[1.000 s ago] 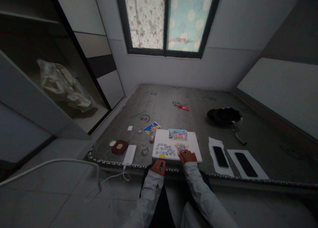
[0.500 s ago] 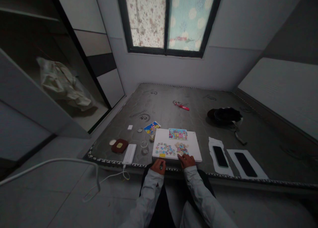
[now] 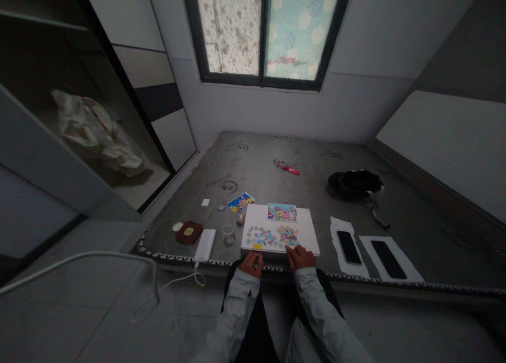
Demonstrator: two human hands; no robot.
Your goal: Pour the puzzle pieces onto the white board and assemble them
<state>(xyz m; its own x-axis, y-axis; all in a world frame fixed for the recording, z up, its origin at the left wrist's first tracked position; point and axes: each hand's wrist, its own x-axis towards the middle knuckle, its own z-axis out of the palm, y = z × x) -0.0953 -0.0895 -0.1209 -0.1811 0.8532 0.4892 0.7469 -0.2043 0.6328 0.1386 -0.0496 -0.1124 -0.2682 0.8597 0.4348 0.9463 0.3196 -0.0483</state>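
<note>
A white box (image 3: 311,231) lies flat on the mattress in front of me. On its top are a heap of small colourful puzzle pieces (image 3: 260,235), a second cluster of pieces (image 3: 288,234) that looks partly joined, and a cartoon picture card (image 3: 282,212). My left hand (image 3: 252,263) is curled at the box's front left edge, and what its fingers hold, if anything, is too small to make out. My right hand (image 3: 301,257) rests at the front edge by the joined cluster, thumb and fingers pinched together; whatever is between them is hidden. A yellow patch (image 3: 257,246) marks the front edge.
Left of the box stand a clear glass (image 3: 229,235), a small jar (image 3: 241,218), a white power bank (image 3: 205,245) with a cable, and a brown case (image 3: 188,232). Two phones (image 3: 348,247) lie on white sheets at right. A dark cap-like item (image 3: 354,184) sits farther back.
My right hand has shifted slightly right along the box's front edge, its fingers drawn closer together. My left hand keeps its place. The camera view has moved a little.
</note>
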